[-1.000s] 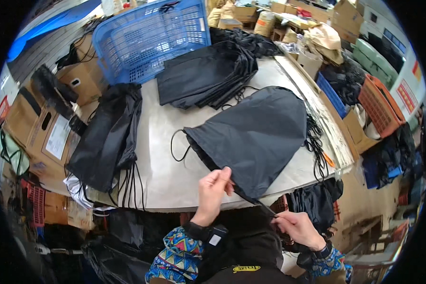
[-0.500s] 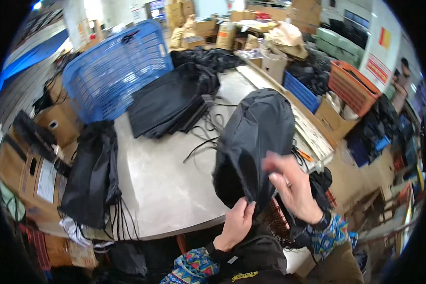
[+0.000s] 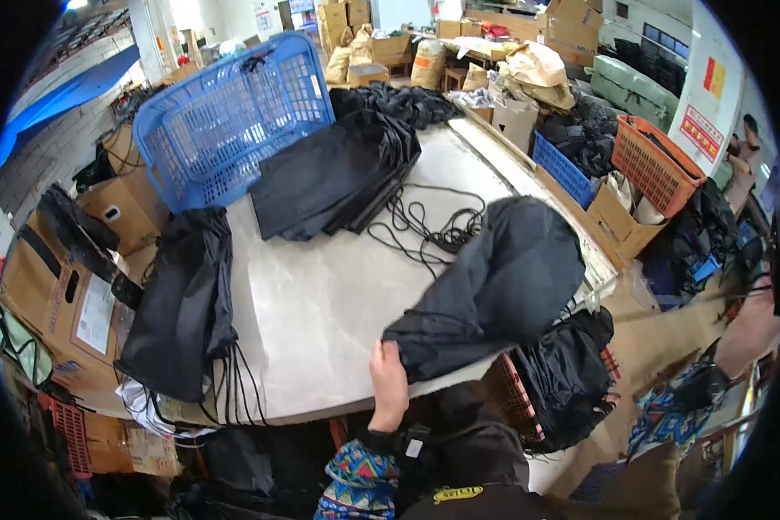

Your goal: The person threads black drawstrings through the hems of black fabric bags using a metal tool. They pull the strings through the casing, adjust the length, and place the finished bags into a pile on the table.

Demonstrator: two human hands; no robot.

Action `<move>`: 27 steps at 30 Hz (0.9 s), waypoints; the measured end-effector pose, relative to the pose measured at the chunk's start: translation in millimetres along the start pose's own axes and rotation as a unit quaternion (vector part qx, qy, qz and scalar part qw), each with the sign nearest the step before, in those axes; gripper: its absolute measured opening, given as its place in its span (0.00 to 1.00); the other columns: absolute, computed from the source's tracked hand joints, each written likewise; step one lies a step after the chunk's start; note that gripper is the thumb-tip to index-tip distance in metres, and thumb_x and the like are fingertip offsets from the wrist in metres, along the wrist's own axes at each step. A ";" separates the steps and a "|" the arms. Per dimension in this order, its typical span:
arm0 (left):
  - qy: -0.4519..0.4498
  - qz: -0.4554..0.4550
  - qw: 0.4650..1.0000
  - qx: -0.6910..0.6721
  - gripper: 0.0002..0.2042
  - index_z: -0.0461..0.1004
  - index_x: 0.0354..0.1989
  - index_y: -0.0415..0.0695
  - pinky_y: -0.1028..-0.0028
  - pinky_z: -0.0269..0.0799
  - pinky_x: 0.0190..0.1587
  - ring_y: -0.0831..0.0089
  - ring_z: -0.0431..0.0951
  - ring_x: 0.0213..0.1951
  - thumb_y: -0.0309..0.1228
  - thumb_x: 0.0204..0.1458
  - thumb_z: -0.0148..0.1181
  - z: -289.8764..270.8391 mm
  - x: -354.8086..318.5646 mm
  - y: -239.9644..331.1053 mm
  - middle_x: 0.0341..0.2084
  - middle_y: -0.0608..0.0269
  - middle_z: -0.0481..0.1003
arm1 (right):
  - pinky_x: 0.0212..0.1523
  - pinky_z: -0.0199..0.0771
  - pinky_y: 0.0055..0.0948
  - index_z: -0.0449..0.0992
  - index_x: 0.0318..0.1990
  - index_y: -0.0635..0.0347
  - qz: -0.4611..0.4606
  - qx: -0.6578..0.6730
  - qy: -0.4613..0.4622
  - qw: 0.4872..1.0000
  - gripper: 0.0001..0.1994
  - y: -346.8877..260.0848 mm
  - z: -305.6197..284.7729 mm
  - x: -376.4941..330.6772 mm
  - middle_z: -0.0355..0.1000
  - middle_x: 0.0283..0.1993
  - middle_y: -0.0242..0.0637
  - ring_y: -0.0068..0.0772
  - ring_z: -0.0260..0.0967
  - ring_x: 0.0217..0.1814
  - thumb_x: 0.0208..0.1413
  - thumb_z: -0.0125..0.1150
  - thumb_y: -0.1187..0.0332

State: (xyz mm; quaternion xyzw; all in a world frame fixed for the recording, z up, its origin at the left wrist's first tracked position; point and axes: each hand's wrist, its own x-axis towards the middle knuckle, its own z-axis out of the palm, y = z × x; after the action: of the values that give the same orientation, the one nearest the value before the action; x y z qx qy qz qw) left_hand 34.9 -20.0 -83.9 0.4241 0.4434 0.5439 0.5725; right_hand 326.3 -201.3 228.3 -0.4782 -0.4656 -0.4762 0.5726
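Note:
My left hand (image 3: 389,386) pinches the lower left edge of a black drawstring bag (image 3: 511,282), thumb on top. The bag lies puffed out across the right front edge of the table (image 3: 312,321). My right hand (image 3: 752,325) is stretched far out at the right rim, smeared by motion, and its fingers cannot be made out. Loose black cords (image 3: 429,230) are tangled just beyond the bag. A stack of black bags (image 3: 338,178) lies farther back. More black bags (image 3: 182,303) lie at the table's left edge, cords hanging over the front.
A blue plastic basket (image 3: 234,121) leans at the back left. Cardboard boxes (image 3: 69,303) stand left of the table. Below its right edge a red basket (image 3: 516,394) holds black fabric (image 3: 568,373). An orange crate (image 3: 659,165) stands farther right, and a person (image 3: 744,143) is beyond it.
My right hand has left the bag and swung far out to the right. The bag's mouth has closed and its body has turned rightward, while my left hand keeps its hold, slightly farther left.

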 end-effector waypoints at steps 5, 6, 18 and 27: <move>-0.133 -0.252 0.794 -0.536 0.20 0.66 0.52 0.42 0.71 0.70 0.54 0.70 0.75 0.46 0.43 0.64 0.36 0.5 12.7 -10.5 0.47 0.63 0.74 | 0.28 0.67 0.22 0.68 0.38 0.64 0.018 -0.076 -0.049 0.996 0.07 -10.5 40.0 -95.4 0.67 0.30 0.37 0.26 0.64 0.25 0.58 0.43 0.83; -0.213 -0.294 0.735 -0.573 0.18 0.67 0.51 0.42 0.73 0.73 0.47 0.74 0.76 0.43 0.42 0.64 0.38 -8.0 16.2 -24.3 0.48 0.66 0.74 | 0.28 0.68 0.22 0.68 0.39 0.65 0.146 0.210 -0.115 0.960 0.07 -17.3 45.4 -112.4 0.68 0.31 0.39 0.27 0.65 0.26 0.58 0.43 0.83; -0.236 0.416 0.842 0.249 0.14 0.72 0.44 0.36 0.67 0.70 0.32 0.61 0.74 0.32 0.19 0.48 0.59 50.2 -27.8 67.7 0.33 0.53 0.74 | 0.33 0.68 0.28 0.74 0.47 0.60 0.141 0.285 -0.555 0.768 0.14 -76.6 76.0 -168.3 0.67 0.32 0.38 0.34 0.67 0.32 0.53 0.59 0.77; -0.070 0.364 0.857 0.358 0.03 0.72 0.35 0.37 0.69 0.68 0.31 0.61 0.72 0.28 0.22 0.53 0.55 -15.8 -9.1 72.3 0.26 0.54 0.71 | 0.28 0.66 0.23 0.77 0.44 0.61 0.251 0.162 -0.521 0.800 0.10 -12.4 71.6 -198.0 0.68 0.31 0.35 0.25 0.66 0.27 0.53 0.59 0.77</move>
State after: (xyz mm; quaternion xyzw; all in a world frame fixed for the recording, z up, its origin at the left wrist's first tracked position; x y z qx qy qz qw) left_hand 1.6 -25.5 -17.3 0.7682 0.3801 0.4856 0.1716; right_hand 286.0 -111.6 41.7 -0.6549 -0.6273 0.0877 0.4122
